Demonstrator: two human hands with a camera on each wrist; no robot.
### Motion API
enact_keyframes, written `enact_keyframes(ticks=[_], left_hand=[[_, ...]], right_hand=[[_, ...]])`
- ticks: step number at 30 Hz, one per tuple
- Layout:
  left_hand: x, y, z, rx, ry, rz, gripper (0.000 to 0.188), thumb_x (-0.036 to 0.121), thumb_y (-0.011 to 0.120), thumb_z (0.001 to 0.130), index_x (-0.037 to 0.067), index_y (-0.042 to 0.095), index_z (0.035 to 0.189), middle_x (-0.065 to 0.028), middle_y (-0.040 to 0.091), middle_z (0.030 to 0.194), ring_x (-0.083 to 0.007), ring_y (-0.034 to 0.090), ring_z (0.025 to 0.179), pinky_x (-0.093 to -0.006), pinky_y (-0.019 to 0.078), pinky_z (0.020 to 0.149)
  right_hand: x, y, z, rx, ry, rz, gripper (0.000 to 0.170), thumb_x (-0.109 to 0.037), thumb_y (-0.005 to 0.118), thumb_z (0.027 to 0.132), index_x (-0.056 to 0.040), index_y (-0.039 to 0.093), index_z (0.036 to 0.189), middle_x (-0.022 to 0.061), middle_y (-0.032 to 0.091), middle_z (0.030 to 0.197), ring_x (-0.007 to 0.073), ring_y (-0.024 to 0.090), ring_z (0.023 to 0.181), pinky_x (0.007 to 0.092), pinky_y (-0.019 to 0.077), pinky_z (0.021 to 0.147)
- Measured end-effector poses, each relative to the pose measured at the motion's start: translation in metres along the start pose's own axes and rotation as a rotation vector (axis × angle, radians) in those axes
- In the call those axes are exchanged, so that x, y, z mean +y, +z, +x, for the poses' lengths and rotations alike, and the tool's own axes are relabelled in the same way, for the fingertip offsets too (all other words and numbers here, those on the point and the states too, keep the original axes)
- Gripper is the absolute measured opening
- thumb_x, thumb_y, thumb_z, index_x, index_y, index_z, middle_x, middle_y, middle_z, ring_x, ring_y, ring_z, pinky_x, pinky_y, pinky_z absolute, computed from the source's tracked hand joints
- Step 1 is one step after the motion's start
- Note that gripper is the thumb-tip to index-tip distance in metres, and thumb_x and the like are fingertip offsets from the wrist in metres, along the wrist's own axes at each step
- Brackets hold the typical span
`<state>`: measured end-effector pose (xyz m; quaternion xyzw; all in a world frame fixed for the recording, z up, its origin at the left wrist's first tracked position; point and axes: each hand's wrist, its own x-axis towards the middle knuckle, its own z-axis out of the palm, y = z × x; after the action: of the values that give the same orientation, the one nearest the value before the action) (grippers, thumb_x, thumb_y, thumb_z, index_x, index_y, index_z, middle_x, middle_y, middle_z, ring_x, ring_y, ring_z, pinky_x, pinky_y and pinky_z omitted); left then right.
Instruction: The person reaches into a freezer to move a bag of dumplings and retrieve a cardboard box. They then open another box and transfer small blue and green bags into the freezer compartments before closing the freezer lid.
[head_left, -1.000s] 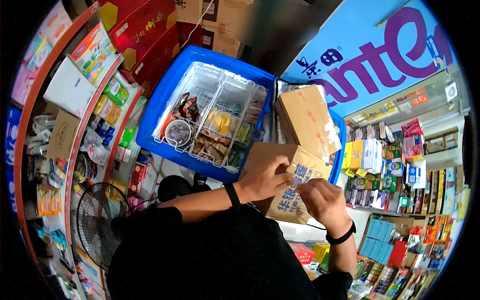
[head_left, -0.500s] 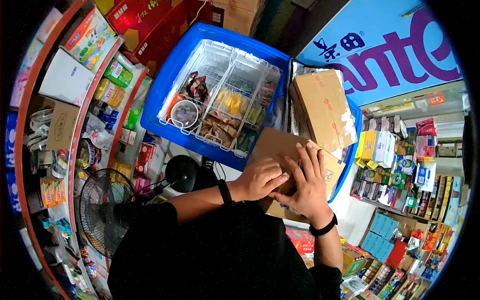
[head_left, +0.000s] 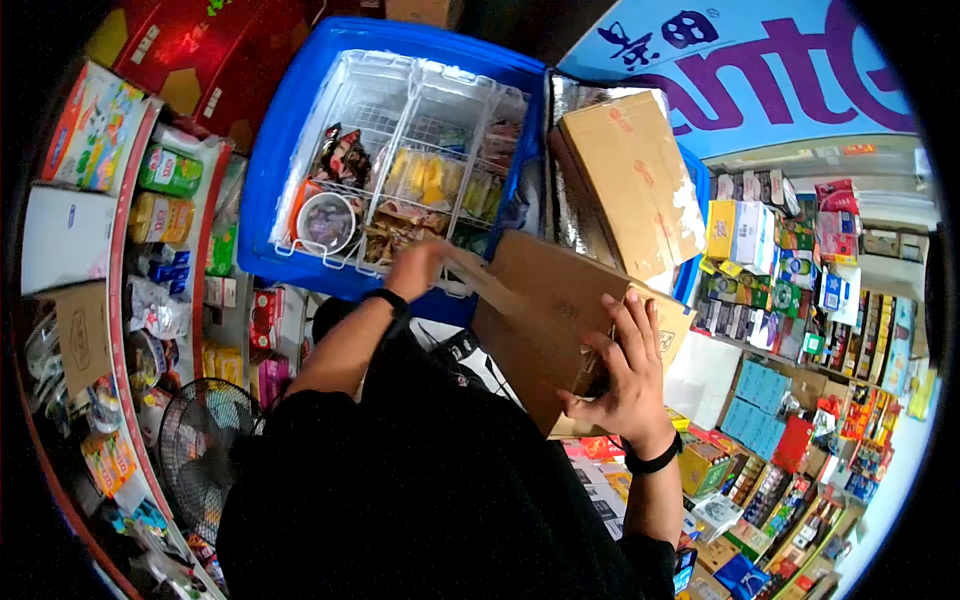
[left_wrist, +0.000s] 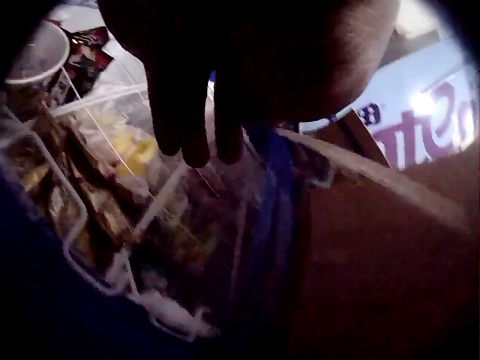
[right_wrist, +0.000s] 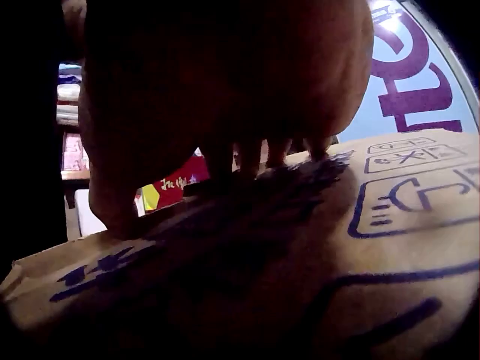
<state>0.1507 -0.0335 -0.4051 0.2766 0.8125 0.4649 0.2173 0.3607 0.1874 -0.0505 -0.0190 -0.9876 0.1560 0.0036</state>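
Observation:
A cardboard box [head_left: 560, 310] with blue print stands tilted against the front of a blue chest freezer [head_left: 262, 225]. My left hand [head_left: 418, 272], blurred in the head view, pinches the end of a pale strip of packing tape [head_left: 482, 280]. That tape [left_wrist: 375, 169] runs taut from the hand to the box in the left wrist view. My right hand [head_left: 630, 365] holds the box at its edge, fingers spread and bent over it. Under the right palm, blue characters and symbols mark the box's printed side [right_wrist: 412, 225].
Wire baskets [head_left: 345, 185] in the freezer hold wrapped packs and a white tub [head_left: 326, 222]. Another brown carton [head_left: 635, 185] lies on the freezer's right part. To the left are shelves of goods [head_left: 165, 210] and a black fan [head_left: 205, 450]; stocked shelves [head_left: 780, 290] fill the right.
The box has turned so its plain brown face shows. My left hand has moved left, away from the box, pulling the tape up. The right hand stays on the box edge.

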Motion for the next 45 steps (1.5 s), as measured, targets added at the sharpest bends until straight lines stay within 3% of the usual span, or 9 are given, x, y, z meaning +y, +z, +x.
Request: enact_keyframes(ticks=[6, 9, 14, 17, 19, 25, 28, 34, 45], left_hand=[[-0.173, -0.056, 0.046, 0.751, -0.32, 0.203, 0.027, 0.026, 0.065, 0.096, 0.002, 0.075, 0.104, -0.0188, 0.076, 0.092, -0.0368, 0.072, 0.085, -0.0482, 0.0567, 0.078], [-0.308, -0.051, 0.049, 0.472, -0.671, 0.487, 0.039, 0.038, 0.07, 0.095, -0.001, 0.073, 0.095, -0.0189, 0.075, 0.087, -0.0373, 0.069, 0.072, -0.0468, 0.0577, 0.071], [-0.069, -0.034, 0.032, 0.43, -0.87, -0.938, 0.047, 0.048, 0.047, 0.107, 0.013, 0.057, 0.077, -0.0035, 0.054, 0.056, -0.0226, 0.055, 0.05, -0.042, 0.0468, 0.048], [-0.038, 0.069, -0.001, 0.049, -0.226, -0.514, 0.064, 0.066, 0.058, 0.097, 0.005, 0.062, 0.116, -0.0114, 0.067, 0.107, -0.0234, 0.064, 0.092, -0.0405, 0.0517, 0.079], [0.039, 0.064, -0.017, -0.232, -0.4, -0.419, 0.082, 0.073, 0.058, 0.093, 0.002, 0.056, 0.133, -0.0183, 0.064, 0.125, -0.0296, 0.065, 0.107, -0.044, 0.0511, 0.093], [0.051, 0.076, -0.019, -0.289, -0.425, -0.382, 0.108, 0.085, 0.057, 0.085, -0.01, 0.051, 0.136, -0.0279, 0.061, 0.131, -0.0366, 0.06, 0.123, -0.0461, 0.0484, 0.102], [0.036, 0.082, -0.012, -0.441, -0.433, -0.346, 0.124, 0.089, 0.053, 0.083, -0.013, 0.035, 0.15, -0.032, 0.049, 0.148, -0.0412, 0.053, 0.135, -0.0471, 0.0416, 0.112], [0.023, 0.12, -0.02, -0.321, -0.418, -0.44, 0.108, 0.079, 0.067, 0.084, -0.017, 0.045, 0.129, -0.0307, 0.063, 0.124, -0.0348, 0.064, 0.117, -0.0418, 0.0501, 0.1], [0.11, 0.092, -0.063, -0.167, -0.343, -0.317, 0.083, 0.072, 0.062, 0.091, 0.0, 0.061, 0.133, -0.0242, 0.063, 0.133, -0.0421, 0.061, 0.122, -0.0462, 0.0483, 0.103]], right_hand=[[0.003, -0.01, -0.005, 0.014, 0.013, 0.0, 0.057, -0.046, 0.088, 0.07, -0.0123, 0.072, 0.112, 0.0152, 0.054, 0.15, 0.0411, 0.04, 0.148, 0.06, 0.0261, 0.123], [0.003, -0.011, -0.005, 0.021, 0.014, -0.016, 0.059, -0.049, 0.088, 0.07, -0.0126, 0.072, 0.114, 0.015, 0.054, 0.15, 0.0408, 0.041, 0.147, 0.0595, 0.0259, 0.124], [0.002, -0.008, -0.003, 0.051, 0.008, 0.017, 0.069, -0.051, 0.09, 0.067, -0.0128, 0.072, 0.121, 0.0153, 0.053, 0.152, 0.0408, 0.04, 0.148, 0.0599, 0.0255, 0.123], [0.001, -0.001, -0.007, 0.082, -0.003, 0.006, 0.078, -0.053, 0.092, 0.065, -0.0127, 0.069, 0.128, 0.0162, 0.049, 0.155, 0.0429, 0.037, 0.149, 0.0613, 0.0245, 0.123], [0.0, 0.001, -0.01, 0.118, 0.011, -0.018, 0.084, -0.055, 0.092, 0.064, -0.0123, 0.066, 0.132, 0.0179, 0.047, 0.157, 0.0451, 0.035, 0.15, 0.0627, 0.0235, 0.123], [0.0, 0.019, -0.062, 0.183, 0.543, -0.119, 0.14, -0.063, 0.093, 0.056, -0.011, 0.022, 0.165, 0.0294, 0.015, 0.168, 0.0459, 0.017, 0.156, 0.0608, 0.0231, 0.123], [0.011, 0.042, -0.085, 0.339, 0.647, 0.206, 0.135, -0.058, 0.094, 0.062, -0.0065, 0.023, 0.164, 0.0265, 0.024, 0.166, 0.042, 0.028, 0.152, 0.0502, 0.0315, 0.121], [0.024, 0.072, -0.116, 0.59, 0.693, 0.337, 0.115, -0.049, 0.089, 0.076, -0.0018, 0.028, 0.162, 0.0227, 0.042, 0.156, 0.0349, 0.042, 0.143, 0.0449, 0.0326, 0.12], [0.045, 0.096, -0.202, 0.755, 0.601, 0.707, 0.099, -0.053, 0.069, 0.096, -0.003, 0.018, 0.165, 0.0205, 0.036, 0.161, 0.03, 0.043, 0.143, 0.0426, 0.0337, 0.119]])
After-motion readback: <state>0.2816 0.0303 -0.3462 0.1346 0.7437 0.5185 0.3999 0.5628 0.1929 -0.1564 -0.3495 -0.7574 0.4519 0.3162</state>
